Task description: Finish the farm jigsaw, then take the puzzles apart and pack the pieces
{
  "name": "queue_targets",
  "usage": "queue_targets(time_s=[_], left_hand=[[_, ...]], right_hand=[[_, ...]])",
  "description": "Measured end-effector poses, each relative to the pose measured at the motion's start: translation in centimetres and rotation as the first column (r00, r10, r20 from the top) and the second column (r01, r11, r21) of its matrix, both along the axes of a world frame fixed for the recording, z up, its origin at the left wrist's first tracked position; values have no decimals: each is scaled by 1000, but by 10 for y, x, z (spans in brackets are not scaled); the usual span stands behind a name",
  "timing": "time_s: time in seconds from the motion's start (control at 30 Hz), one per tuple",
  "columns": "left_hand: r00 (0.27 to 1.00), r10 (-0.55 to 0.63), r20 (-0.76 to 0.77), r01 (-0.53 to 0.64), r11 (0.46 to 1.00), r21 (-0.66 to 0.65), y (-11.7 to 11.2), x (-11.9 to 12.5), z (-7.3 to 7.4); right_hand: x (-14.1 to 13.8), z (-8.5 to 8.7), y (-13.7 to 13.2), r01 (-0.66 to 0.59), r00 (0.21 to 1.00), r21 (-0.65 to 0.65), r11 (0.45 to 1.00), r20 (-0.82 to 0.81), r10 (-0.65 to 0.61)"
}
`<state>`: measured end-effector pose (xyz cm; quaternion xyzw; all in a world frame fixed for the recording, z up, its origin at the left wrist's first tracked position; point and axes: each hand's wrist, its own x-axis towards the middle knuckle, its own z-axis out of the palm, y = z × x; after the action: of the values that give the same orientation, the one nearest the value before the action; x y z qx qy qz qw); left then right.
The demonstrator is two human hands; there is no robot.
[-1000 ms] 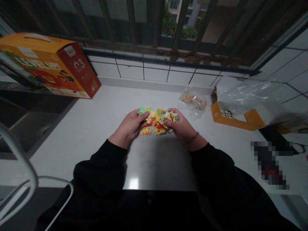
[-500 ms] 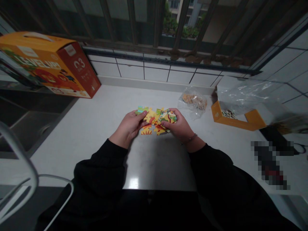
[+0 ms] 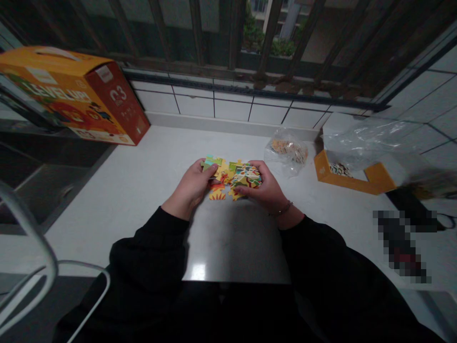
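Observation:
Over the middle of the white counter (image 3: 235, 238), my left hand (image 3: 194, 186) is closed on a few jigsaw puzzle pieces (image 3: 214, 164) in yellow and green, thumb on top. My right hand (image 3: 266, 186) grips a stack of jigsaw puzzle pieces (image 3: 248, 176), fanned out, with green, red and white prints. The two sets almost meet between my hands. Below them a yellow and orange puzzle piece (image 3: 217, 196) shows, and I cannot tell whether it lies on the counter or is held. My fingers under the pieces are hidden.
An orange box (image 3: 117, 105) with a handle stands at the back left, beside a dark sink (image 3: 21, 186). A clear bag of pieces (image 3: 287, 150) lies back right, near an open yellow box (image 3: 353, 183) with plastic wrap. A white cable (image 3: 50, 247) loops at left.
The stack in my right hand has fanned out more, and my right thumb has shifted slightly left. My left hand has barely moved.

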<state>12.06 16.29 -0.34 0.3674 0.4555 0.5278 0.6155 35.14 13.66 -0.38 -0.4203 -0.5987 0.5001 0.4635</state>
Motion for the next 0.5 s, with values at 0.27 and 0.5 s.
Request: queue_targets(time_s=[0.27,0.5], left_hand=[[963,-267,-22,268,956,117,-13,15,-3],[966,-248,-69,255,959,125,-9,20,-9]], right_hand=[[-2,-19,7,3,993,184,983,116,-25],[-5,-14,7,5,979,217,976,200,-50]])
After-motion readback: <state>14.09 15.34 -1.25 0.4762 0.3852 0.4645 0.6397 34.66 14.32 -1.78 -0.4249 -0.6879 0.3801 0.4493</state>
